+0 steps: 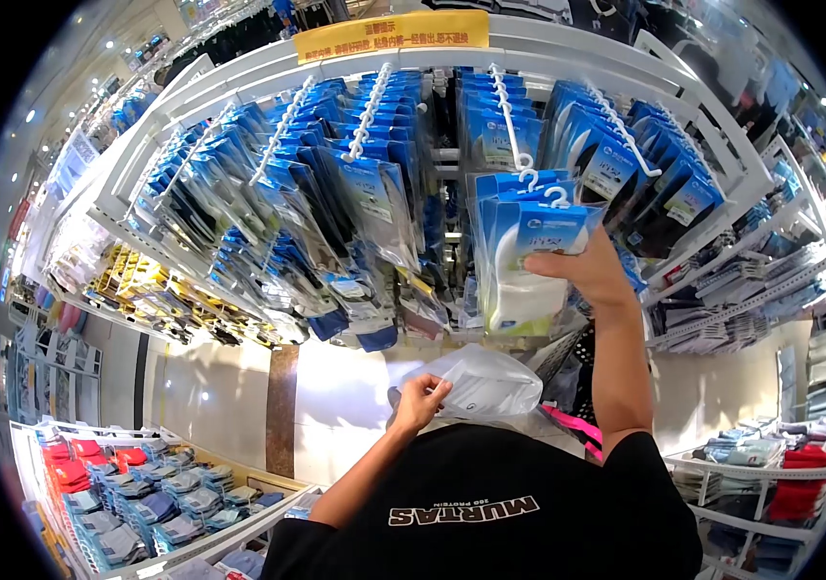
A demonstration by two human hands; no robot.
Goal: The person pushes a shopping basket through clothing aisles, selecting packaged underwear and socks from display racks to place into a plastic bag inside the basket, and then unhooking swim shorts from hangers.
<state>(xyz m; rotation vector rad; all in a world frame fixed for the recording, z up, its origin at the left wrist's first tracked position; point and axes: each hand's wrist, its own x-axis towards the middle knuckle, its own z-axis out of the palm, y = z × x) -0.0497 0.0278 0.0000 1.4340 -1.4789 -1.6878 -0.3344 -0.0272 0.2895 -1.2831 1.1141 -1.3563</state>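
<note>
Blue/wht pkg (527,298), whitish bag (487,383), yel sign (319,44), blk tee (490,541), pink strap (579,425), wht-dotted blk fabric (583,356)

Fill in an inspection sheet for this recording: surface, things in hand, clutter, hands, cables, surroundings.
Surface: white rack in front, tiled floor below.
Things: blue-topped packs with white contents; translucent bag.
Clutter: pink strap and dotted item near the right arm.
Hands: right hand grips the packs at their side, thumb in front; left hand pinches the bag.
Cables: nothing seen.
Surroundings: yellow sign atop the rack; more hanging packs; red and blue goods at lower left.
</note>
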